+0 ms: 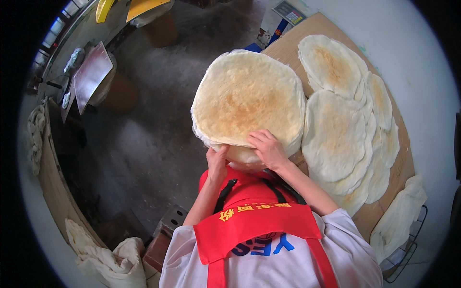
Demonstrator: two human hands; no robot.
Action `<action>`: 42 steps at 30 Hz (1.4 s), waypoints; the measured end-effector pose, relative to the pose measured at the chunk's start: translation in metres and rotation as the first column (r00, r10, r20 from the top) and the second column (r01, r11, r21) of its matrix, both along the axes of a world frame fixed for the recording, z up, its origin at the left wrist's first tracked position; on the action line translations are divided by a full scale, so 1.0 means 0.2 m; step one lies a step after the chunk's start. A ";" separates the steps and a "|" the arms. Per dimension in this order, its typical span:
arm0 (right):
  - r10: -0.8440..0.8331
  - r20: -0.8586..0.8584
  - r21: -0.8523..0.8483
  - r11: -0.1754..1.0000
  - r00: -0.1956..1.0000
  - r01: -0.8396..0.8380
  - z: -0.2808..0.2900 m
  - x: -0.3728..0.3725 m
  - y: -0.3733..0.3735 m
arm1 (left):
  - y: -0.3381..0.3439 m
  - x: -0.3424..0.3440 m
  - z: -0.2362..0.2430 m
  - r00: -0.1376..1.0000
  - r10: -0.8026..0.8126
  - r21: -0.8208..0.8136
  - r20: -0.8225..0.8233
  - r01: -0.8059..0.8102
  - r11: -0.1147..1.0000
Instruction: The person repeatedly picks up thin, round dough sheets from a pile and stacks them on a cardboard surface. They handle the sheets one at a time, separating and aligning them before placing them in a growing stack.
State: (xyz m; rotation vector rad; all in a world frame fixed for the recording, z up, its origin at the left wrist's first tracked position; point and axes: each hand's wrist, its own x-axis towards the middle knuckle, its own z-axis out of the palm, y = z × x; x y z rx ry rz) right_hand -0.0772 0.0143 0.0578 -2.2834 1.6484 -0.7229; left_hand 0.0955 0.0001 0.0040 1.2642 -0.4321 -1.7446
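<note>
A thick stack of round, pale flatbreads with browned middles lies in front of me, a thin clear film showing along its left edge. My left hand grips the stack's near edge at the lower left, its fingertips partly hidden by the bread. My right hand is right of it, curled fingers on the top flatbread's near edge, thumb hidden. Beside the stack, many overlapping flatbreads are spread over the wooden board.
A scale stands behind the board. Crumpled cloths lie at the lower left and lower right, the latter near a wire rack. Metal plates sit on stands at the upper left, and a brick is low by my left side.
</note>
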 end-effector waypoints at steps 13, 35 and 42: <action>-0.439 -0.006 -0.353 0.842 0.898 0.409 1.22 -0.90 -0.78 | -0.03 0.08 -0.20 0.998 -0.034 0.085 0.047 0.030 0.996; -0.721 -0.074 0.433 0.599 0.689 0.674 0.35 -0.66 1.02 | -0.09 0.15 0.11 0.875 -0.479 -0.157 -0.077 0.463 0.872; -0.176 0.360 0.287 0.955 0.916 0.070 0.19 -0.02 0.16 | -0.12 0.08 0.21 0.915 -0.401 -0.207 0.029 0.398 0.894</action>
